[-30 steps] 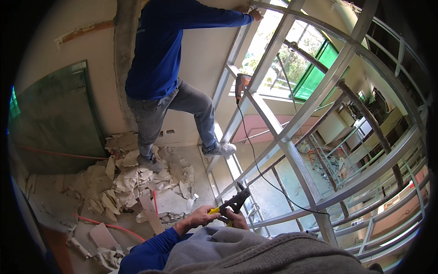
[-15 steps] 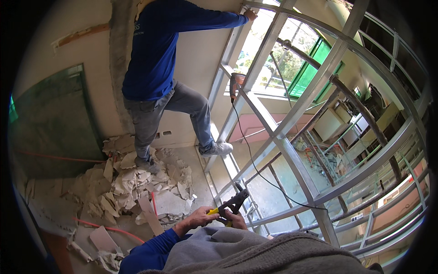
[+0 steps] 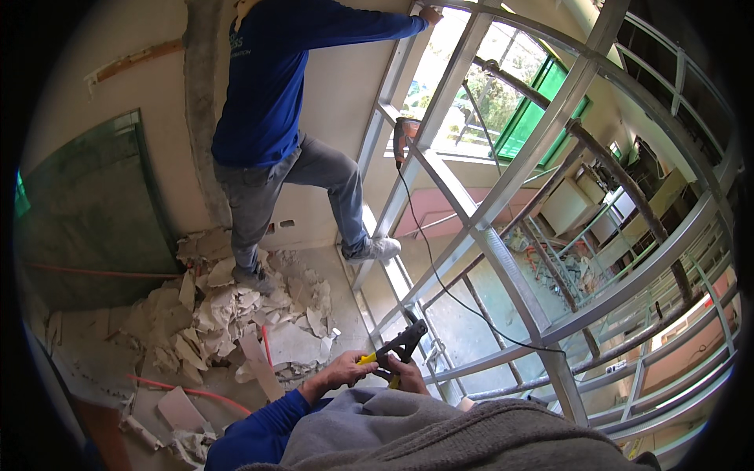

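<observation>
A two-handled tool with a black head and yellow grips, which looks like a hand riveter [image 3: 407,339], is held in front of my body. My left hand [image 3: 343,370] is closed on one handle. Around the other handle curls my right hand [image 3: 408,378], its fingers partly hidden by the tool. The handles are spread apart, and the head points away from me toward the lower part of a metal stud frame [image 3: 503,267]. Whether the head touches the frame I cannot tell.
A co-worker in a blue shirt [image 3: 263,86] has one foot on broken wallboard [image 3: 220,306], the other on the frame. An orange power tool [image 3: 405,140] hangs at the frame with its black cord [image 3: 440,279] trailing down. A red hose [image 3: 196,392] crosses the floor. Scaffold pipes [image 3: 620,177] stand at right.
My hands and the tool stay nearly in place, the tool's head tilting very slightly. The view has shifted a little. The co-worker's pose is almost the same.
</observation>
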